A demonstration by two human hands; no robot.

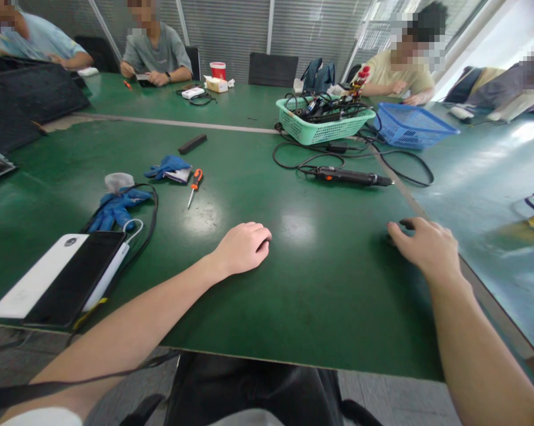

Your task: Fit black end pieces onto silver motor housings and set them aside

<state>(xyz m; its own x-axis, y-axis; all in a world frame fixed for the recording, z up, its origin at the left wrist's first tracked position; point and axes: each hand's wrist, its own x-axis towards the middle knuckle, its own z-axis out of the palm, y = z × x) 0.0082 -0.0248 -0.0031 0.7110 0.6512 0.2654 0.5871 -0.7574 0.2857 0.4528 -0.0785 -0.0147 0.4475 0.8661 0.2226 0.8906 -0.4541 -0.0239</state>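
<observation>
My left hand [244, 247] rests on the green table [320, 307], its fingers curled inward and nothing visible in them. Farther right, my right hand [429, 245] is also on the table, near the seam. Its fingers are bent, and a dark patch shows between thumb and fingers; whether this is a small object or shadow I cannot make out. An orange-handled screwdriver [196, 178] lies beyond my left hand. A black electric screwdriver [353, 176] with a cable lies beyond and between my hands.
Left are a white-and-black device [49, 278], blue gloves [116, 210], and a dark bar [193, 144]. A green basket [322, 131] of tools and cables stands beside a blue basket [413, 127]. Several people sit around the far sides. The table edge [258, 357] runs before me.
</observation>
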